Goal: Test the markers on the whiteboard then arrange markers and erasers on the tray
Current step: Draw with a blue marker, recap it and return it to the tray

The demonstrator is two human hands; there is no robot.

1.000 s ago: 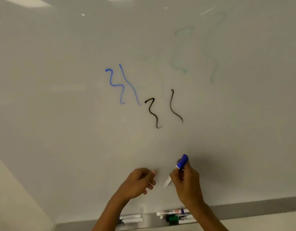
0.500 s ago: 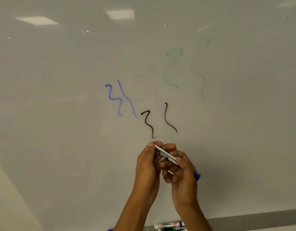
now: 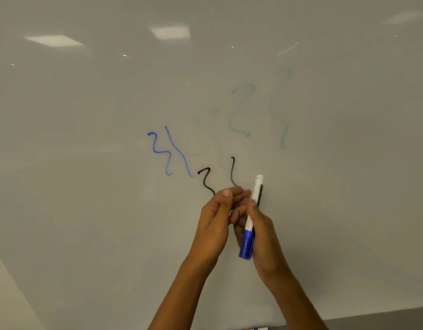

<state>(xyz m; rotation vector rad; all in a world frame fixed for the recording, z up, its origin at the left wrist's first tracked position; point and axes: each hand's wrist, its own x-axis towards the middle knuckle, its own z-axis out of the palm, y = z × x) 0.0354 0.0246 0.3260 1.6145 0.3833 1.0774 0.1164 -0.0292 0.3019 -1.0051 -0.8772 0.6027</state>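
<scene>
Glossy whiteboard (image 3: 86, 163) ahead: my right hand (image 3: 260, 236) grips the white, blue-capped marker (image 3: 249, 225); left hand (image 3: 217, 217), fingers relaxed, should pull its cap straight off.

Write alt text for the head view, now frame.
Right hand holds a marker upright, blue cap down, in front of a whiteboard; left hand is raised beside it, fingers near the barrel. Blue, black and faint green squiggles mark the board above.

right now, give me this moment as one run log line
right hand grips capped blue marker | left hand beside it, grasp unclear | whiteboard: blue, black, faint green squiggles
</scene>
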